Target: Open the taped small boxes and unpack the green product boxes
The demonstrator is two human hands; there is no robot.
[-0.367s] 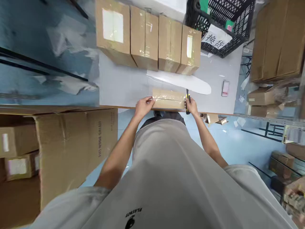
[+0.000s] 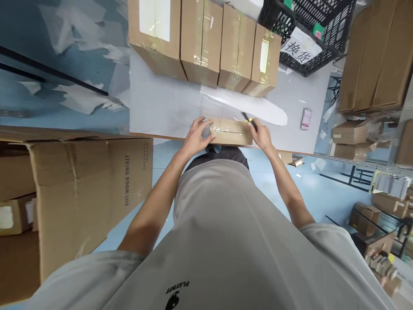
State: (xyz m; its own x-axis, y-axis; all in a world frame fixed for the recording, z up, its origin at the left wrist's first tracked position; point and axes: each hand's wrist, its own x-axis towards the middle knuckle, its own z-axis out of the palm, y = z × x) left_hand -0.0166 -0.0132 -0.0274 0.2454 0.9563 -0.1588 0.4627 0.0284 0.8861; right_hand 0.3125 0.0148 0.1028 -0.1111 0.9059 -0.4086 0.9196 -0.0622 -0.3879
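Fingers of the left hand curve around the left end of a long, narrow, brown cardboard box sealed with shiny clear tape, thumb and forefinger parted; whether they squeeze it I cannot tell. That box lies on a pale grey flat tabletop between the two hands, its long side running from the left fingers across to the right. It should handle as stiff but crushable card, likely light for its narrow build, though its contents are hidden; the taped top may feel slick, so the bare ends beside the left fingertips look the surer hold. At its right end, the right hand has its fingers closed on a slim black-and-yellow tool, probably a cutter, its dark tip pointing away from the person. Counting from the left: one big open brown cardboard carton well left of the left fingers; four taped brown cardboard boxes in a row beyond both hands; one narrow box and one tool at the fingers; one long white sheet-like strip just past the right fingertips; one black lattice plastic crate farther off to their right; and one small pink-and-white rectangular item well right of them.
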